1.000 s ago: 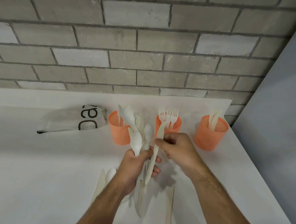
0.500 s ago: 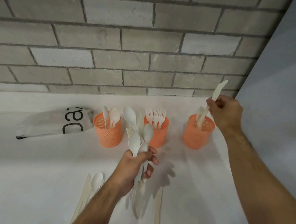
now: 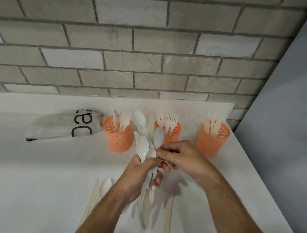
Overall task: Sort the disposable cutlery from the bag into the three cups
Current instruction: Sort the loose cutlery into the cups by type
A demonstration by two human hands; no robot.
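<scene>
Standing in a row at the back of the white worktop: three orange perforated cups. Left cup holds spoons; middle cup holds forks, partly hidden behind the held bundle; right cup holds knives. Left of the row, an emptied paper bag with dark lettering lies flat. Left hand, fingers curled, grips a bundle of spoons by the handles, bowls fanned upward. Right hand pinches at the bundle's necks with fingertips. Loose cutlery, a spoon among it, lies on the worktop beneath the forearms.
</scene>
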